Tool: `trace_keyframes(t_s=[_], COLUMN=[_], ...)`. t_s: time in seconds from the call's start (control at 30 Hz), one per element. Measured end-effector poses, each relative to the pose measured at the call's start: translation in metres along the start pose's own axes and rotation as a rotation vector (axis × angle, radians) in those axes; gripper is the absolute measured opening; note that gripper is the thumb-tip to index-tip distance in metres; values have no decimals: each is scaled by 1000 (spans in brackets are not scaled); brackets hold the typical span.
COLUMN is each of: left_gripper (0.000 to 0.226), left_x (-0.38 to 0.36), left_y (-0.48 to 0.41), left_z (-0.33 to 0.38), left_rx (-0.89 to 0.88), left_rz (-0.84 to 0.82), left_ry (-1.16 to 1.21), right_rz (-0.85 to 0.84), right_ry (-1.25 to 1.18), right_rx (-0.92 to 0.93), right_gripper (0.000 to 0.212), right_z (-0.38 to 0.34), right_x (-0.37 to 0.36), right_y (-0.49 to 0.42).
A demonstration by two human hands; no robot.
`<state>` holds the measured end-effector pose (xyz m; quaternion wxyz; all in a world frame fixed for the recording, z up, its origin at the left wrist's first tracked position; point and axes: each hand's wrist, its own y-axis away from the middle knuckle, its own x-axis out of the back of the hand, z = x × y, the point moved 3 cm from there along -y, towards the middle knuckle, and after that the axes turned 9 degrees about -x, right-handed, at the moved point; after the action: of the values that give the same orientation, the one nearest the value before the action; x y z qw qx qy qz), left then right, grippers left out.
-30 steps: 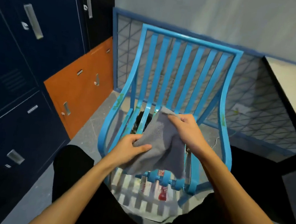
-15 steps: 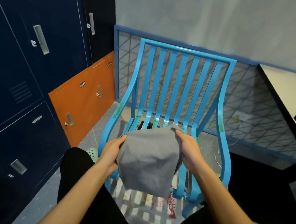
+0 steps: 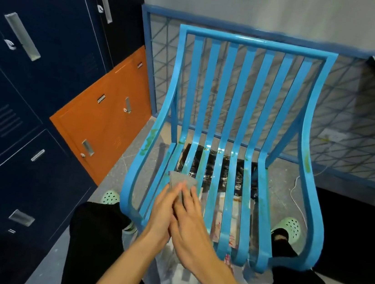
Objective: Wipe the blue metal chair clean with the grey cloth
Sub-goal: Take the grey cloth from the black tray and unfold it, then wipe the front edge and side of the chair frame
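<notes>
The left hand (image 3: 164,206) and the right hand (image 3: 192,226) lay side by side, touching, over the seat of the blue metal chair (image 3: 247,97). Their fingers were straight and held together, flat on the folded grey cloth (image 3: 180,181). It stuck out just beyond the fingertips, seemingly resting on the slats beneath them.

Navy lockers (image 3: 35,79) at left, orange locker door (image 3: 102,130), wire-mesh panel (image 3: 360,140) behind, mint clogs (image 3: 291,227), perhaps black plastic (image 3: 223,170) on floor.
</notes>
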<state>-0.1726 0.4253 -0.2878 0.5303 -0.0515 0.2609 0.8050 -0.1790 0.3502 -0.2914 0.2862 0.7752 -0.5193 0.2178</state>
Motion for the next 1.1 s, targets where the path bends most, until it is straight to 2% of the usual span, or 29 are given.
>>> trace_keyframes(t_s=[0.03,0.1,0.13,0.2,0.23,0.3,0.37,0.43,0.53,0.63,0.7,0.8,0.87,0.97,1.0,1.03,1.1], left_gripper=[23,18,19,21,22,21,21,21,28,41,42,37,37,35,39,49,63], left_x=[2,11,16,23,23,23,26,29,33,33,41,53,60,77,82,83,79], left_y=[-3,-15,-19,-25,-26,-27,-34,-40,-40,-28,-18,-1,11,5,0,-6,-17], left_z=[2,8,13,28,36,53,70,86,109,112,101,80,71,67,64,60,47], left_rx=[-29,-76,-92,-107,-116,-132,-167,-216,-336,-413,-411,-404,-426,-553,-530,-460,-252], left_rz=[-23,-66,-81,-135,-187,-255,-255,-245,-347,-570,-707,-849,-753,-253,-136,-90,-106], left_ry=[-51,-160,-212,-292,-321,-347,-301,-283,-357,-621,-789,-800,-700,-584,-544,-498,-364], right_rz=[77,-11,46,95,27,-258,-504,-586,-530,-436,-426,-395,-409,-416,-401,-395,-403], right_ry=[-64,-156,-220,-386,-437,-511,-607,-608,-493,-461,-518,-666,-747,-853,-904,-960,-1065], right_rx=[24,104,117,51,-5,-115,-195,-226,-261,-254,-242,-277,-286,-325,-335,-337,-338], right_gripper=[53,47,41,41,47,53,36,20,14,15,26,34,30,29,26,25,24], right_z=[0,2,4,15,18,21,23,20,14,8,5,0,-4,-5,-3,-2,-4], right_x=[2,25,40,61,68,68,67,62,47,44,43,46,45,44,43,43,41], right_y=[0,-3,-7,-25,-33,-52,-64,-71,-85,-96,-101,-101,-95,-83,-78,-73,-62])
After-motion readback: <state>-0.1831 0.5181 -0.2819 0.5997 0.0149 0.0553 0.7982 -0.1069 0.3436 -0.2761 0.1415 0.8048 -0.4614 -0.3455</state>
